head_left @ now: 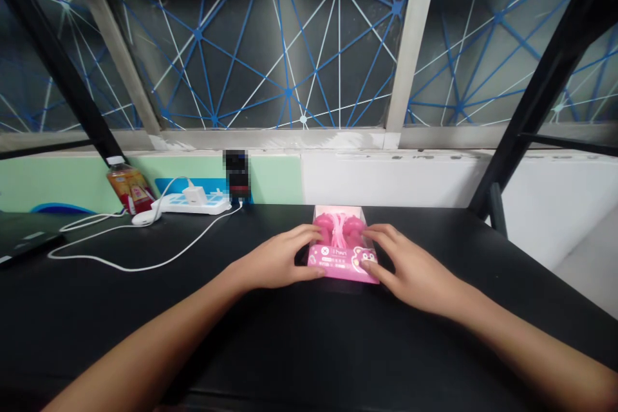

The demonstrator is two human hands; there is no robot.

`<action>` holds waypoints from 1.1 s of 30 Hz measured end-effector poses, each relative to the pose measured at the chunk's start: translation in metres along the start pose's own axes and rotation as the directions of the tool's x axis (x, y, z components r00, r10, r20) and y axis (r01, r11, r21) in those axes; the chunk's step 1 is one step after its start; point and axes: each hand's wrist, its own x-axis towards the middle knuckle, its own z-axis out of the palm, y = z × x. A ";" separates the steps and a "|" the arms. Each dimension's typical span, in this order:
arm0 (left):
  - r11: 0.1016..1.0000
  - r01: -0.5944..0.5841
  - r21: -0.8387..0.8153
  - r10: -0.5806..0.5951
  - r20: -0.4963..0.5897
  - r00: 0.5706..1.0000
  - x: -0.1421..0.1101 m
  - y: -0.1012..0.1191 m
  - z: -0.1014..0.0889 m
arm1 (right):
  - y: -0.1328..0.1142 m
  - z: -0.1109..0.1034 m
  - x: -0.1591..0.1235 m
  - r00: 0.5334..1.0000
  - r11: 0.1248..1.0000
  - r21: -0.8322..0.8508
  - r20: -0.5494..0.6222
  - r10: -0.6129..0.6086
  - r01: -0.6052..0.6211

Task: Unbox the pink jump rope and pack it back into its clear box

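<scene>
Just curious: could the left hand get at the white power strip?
Probably yes: the left hand rests on the pink box, and only a thin white cable crosses the black desk to the white power strip.

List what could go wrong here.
The pink box sits right at the far edge of the table, so a push from the left hand or right hand might tip it over. Its clear lid could also dent under their pressure.
</scene>
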 end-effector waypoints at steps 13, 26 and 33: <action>1.000 -0.014 0.006 0.015 -0.069 0.998 0.002 -0.003 0.006 | 0.002 0.001 0.001 1.000 1.000 -0.001 -0.001 -0.023 0.023; 0.988 0.153 -0.019 -0.154 -0.025 0.988 0.002 -0.004 0.013 | 0.011 0.012 0.005 0.981 0.935 0.300 0.103 0.162 -0.186; 0.984 0.179 -0.010 -0.179 0.005 0.984 0.002 0.002 0.011 | 0.013 0.003 0.003 0.991 0.992 0.064 0.088 0.100 -0.106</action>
